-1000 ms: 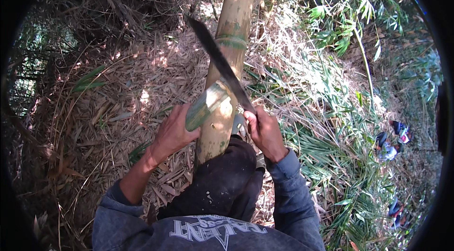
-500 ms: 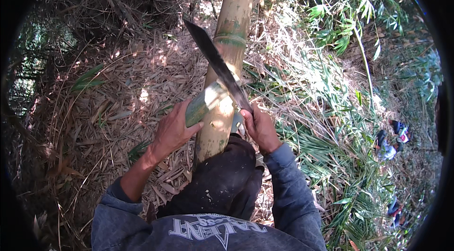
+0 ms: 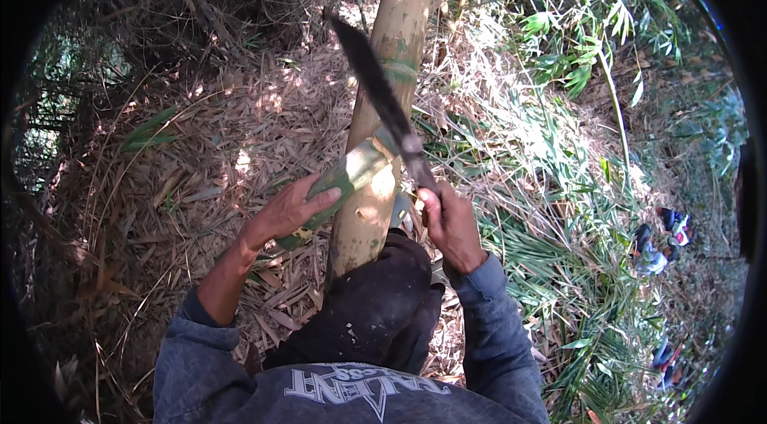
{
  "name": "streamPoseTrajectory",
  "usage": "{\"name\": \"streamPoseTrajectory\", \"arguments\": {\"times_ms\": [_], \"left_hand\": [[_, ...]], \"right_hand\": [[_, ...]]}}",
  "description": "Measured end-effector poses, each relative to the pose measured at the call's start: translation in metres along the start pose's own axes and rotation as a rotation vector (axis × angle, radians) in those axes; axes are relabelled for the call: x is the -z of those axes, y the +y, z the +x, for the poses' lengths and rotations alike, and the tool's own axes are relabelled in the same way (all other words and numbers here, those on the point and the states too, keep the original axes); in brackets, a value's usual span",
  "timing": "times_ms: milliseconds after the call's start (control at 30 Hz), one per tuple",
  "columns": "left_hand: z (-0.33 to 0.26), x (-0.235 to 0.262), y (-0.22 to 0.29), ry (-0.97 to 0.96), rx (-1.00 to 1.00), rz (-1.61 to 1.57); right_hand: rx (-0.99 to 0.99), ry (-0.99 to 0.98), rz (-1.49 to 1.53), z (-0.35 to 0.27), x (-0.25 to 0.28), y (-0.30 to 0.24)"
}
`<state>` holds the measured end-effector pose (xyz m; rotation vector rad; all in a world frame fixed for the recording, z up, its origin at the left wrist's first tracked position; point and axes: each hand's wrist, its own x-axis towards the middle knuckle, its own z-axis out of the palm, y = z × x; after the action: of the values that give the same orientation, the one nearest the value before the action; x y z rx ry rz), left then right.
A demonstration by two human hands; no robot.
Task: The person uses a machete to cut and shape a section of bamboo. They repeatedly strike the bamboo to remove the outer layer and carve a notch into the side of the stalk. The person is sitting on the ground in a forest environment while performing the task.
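My left hand (image 3: 289, 211) is closed around a short green bamboo piece (image 3: 351, 174), thumb lying along its upper side. That piece rests slanted across a thick yellowish bamboo pole (image 3: 361, 226), its far end on the pole's upper face. In my right hand (image 3: 452, 226) is the handle of a machete, the fingers wrapped around it. The dark machete blade (image 3: 374, 76) points up and to the left over the pole, smeared by motion, its lower part close to the piece's far end. Whether blade and piece touch, I cannot tell.
The pole runs away from me, its near end beside my dark-trousered knee (image 3: 375, 284). Dry bamboo leaves (image 3: 208, 152) cover the ground at left, tangled twigs (image 3: 240, 0) beyond. Green leafy stems (image 3: 559, 40) stand at right. People (image 3: 659, 244) are far off at the right edge.
The machete has shifted right and is now blurred. My left hand's grip on the bamboo piece differs: more of the piece shows, including its near end below the hand.
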<state>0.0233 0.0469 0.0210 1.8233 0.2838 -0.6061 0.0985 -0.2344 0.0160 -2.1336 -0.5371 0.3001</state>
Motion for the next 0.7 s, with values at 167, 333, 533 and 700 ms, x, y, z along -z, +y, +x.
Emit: {"name": "streamPoseTrajectory", "arguments": {"times_ms": [167,333,533,700], "left_hand": [[-0.001,0.004,-0.002,-0.001,0.036,0.042],[0.002,-0.001,-0.005,0.021,-0.017,0.117],[-0.002,-0.002,-0.004,0.144,-0.027,0.218],[-0.006,-0.006,0.008,0.160,-0.048,0.158]], "right_hand": [[0.154,0.202,0.146,0.005,-0.001,-0.019],[-0.042,-0.090,-0.033,0.004,-0.008,0.021],[0.050,-0.096,-0.215,0.003,0.007,0.000],[0.099,0.044,-0.083,-0.002,0.012,-0.014]]}}
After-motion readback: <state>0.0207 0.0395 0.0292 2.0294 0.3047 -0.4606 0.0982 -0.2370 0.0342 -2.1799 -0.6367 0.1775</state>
